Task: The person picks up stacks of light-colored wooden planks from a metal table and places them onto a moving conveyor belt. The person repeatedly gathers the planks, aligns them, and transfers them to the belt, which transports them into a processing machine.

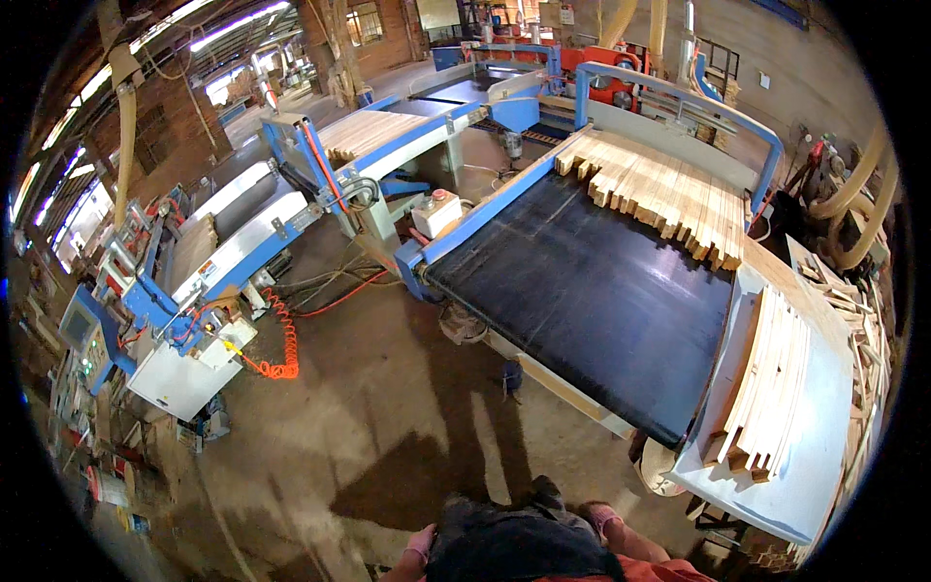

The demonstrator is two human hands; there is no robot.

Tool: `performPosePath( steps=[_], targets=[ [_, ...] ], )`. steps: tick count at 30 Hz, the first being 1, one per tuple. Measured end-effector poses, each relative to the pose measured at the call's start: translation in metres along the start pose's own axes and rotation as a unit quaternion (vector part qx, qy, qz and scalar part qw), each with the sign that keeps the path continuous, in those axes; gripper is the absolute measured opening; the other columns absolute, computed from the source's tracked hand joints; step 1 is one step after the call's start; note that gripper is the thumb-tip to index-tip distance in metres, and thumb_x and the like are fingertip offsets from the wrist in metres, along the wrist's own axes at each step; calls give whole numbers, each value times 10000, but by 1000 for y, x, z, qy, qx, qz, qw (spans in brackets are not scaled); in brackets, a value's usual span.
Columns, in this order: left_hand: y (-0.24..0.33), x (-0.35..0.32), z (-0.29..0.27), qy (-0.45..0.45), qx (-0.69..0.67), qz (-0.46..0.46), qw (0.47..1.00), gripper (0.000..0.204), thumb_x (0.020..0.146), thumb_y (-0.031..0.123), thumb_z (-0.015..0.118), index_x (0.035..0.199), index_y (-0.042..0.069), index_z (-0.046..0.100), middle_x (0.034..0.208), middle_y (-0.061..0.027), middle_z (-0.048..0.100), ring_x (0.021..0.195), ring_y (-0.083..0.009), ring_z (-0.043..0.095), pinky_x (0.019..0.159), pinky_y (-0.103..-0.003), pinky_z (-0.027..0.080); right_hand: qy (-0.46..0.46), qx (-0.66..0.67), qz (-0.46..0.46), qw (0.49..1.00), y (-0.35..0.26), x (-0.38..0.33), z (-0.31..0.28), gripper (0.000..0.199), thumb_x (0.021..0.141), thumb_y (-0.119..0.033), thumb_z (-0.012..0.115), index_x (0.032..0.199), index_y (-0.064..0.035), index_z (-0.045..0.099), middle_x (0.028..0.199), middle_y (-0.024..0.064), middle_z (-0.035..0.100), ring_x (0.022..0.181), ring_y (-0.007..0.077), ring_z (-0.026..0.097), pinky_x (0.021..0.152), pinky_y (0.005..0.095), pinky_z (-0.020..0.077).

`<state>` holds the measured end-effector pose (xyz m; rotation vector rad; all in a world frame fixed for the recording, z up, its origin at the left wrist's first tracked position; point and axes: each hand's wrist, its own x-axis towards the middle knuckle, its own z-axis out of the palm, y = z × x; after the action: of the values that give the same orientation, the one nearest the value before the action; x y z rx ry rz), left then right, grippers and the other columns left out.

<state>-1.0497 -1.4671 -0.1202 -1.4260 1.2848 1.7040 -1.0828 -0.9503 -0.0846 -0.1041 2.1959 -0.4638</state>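
Observation:
At the lower edge my left hand (421,543) hangs beside my dark clothing, near my left hip. My right hand (605,522) is low on the other side, close to my right leg. Both look pinkish, perhaps gloved, and their fingers are too small and partly hidden to read. Ahead of me to the right lies a wide black conveyor belt (572,281). A row of wooden strips (669,189) rests side by side across its far end. Nearer my right side, a stack of pale wooden strips (771,378) sits on a grey metal side table (824,427).
To the left stands a blue and white machine (242,252) with a control panel (92,335) and a coiled orange hose (286,339). More strips (373,133) lie on a conveyor behind it. Cables cross the concrete floor (310,427). Scrap wood (873,349) is piled at far right.

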Motion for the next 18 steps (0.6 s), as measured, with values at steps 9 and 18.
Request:
performPosePath(
  steps=[9, 18],
  targets=[
    [15, -44, -6, -1, 425, 234, 874, 566, 959, 471, 664, 1207, -33, 734, 1167, -114, 763, 1016, -238, 692, 913, -384, 528, 124, -7, -92, 988, 32, 12, 30, 317, 969, -277, 534, 1105, -70, 732, 1160, 207, 733, 1094, 406, 696, 895, 472, 559],
    [13, -59, 1, 61, 405, 156, 899, 538, 989, 483, 607, 1296, 58, 726, 1276, -156, 733, 1146, -252, 687, 995, -378, 515, 9, -51, -15, 999, 35, 23, 38, 342, 998, -310, 534, 1170, -94, 736, 1192, 172, 742, 1090, 361, 706, 905, 475, 567]
  ],
)
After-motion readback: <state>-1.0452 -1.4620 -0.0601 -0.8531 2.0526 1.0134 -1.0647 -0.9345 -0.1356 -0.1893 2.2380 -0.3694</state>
